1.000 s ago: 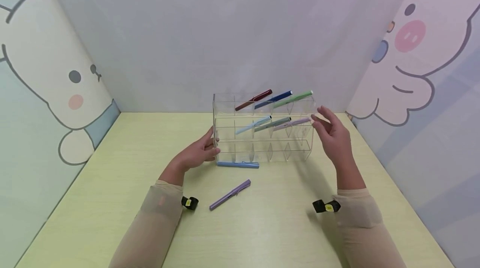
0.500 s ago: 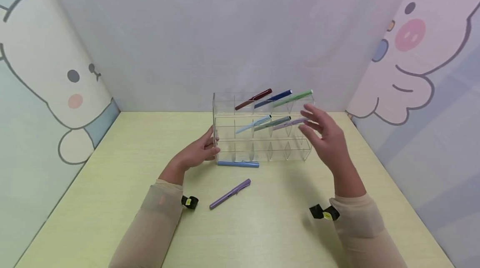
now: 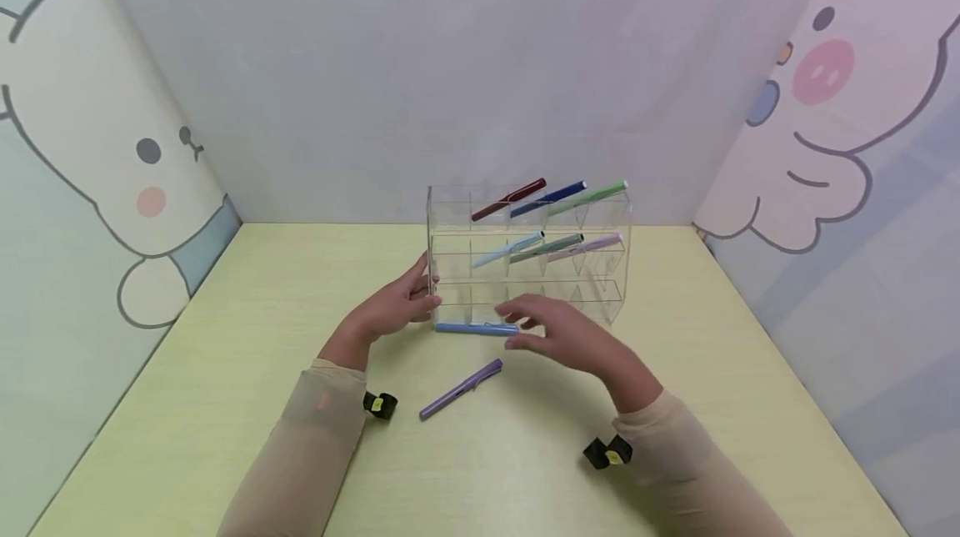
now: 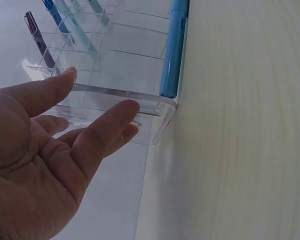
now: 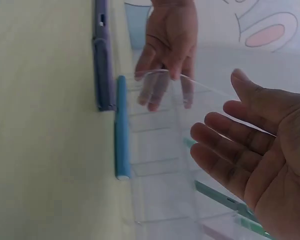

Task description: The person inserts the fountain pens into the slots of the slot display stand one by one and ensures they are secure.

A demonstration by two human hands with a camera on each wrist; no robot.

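My left hand [image 3: 386, 308] rests against the left end of a clear acrylic pen rack [image 3: 472, 280], fingers extended along its side panel [image 4: 110, 112]. In front of the rack's lowest tier lies a blue pen [image 3: 472, 328]. My right hand [image 3: 562, 333] hovers at that pen's right end with thumb and fingers apart, holding nothing. Closer to me, a purple pen [image 3: 461, 389] lies slanted on the table. The rack's top tier carries a dark red pen [image 3: 510, 200], a navy pen [image 3: 549, 198] and a light green pen [image 3: 588, 198].
In the middle tier lean a light blue pen [image 3: 508, 249], a grey-green pen [image 3: 546, 248] and a lilac pen [image 3: 587, 248]. A pale wood-grain table [image 3: 300, 270] lies beneath everything. Behind it rises a grey backdrop [image 3: 480, 62], with cartoon-printed panels at both sides.
My right hand has left the lilac pen at the rack's right side and moved down and left to the blue pen. My left hand and the pens have stayed put.
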